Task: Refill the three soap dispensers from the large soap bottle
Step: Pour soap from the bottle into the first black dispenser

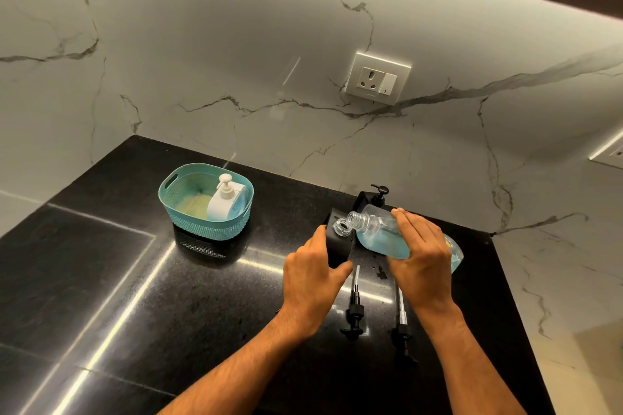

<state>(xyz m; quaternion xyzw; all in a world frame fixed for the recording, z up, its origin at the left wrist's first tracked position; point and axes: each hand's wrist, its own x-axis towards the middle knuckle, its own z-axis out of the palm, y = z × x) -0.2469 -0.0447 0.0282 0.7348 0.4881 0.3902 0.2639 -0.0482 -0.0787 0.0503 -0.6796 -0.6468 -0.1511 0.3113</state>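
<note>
The right hand (423,246) grips the large soap bottle (381,234), tipped with its long axis toward ten o'clock, its mouth just over the open neck of the black dispenser (337,242) the left hand (312,274) steadies (no stream visible yet). Two pumps (354,310) lie at six o'clock; the teal basket (205,216) sits well apart at nine o'clock. The counter (135,280) gives room leftward.

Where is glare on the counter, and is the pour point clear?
Head view: bright streaks of glare cross the black countertop left of the left hand; the large soap bottle mouth over the black dispenser is sharp; wide-angle distortion bends the edges.
</note>
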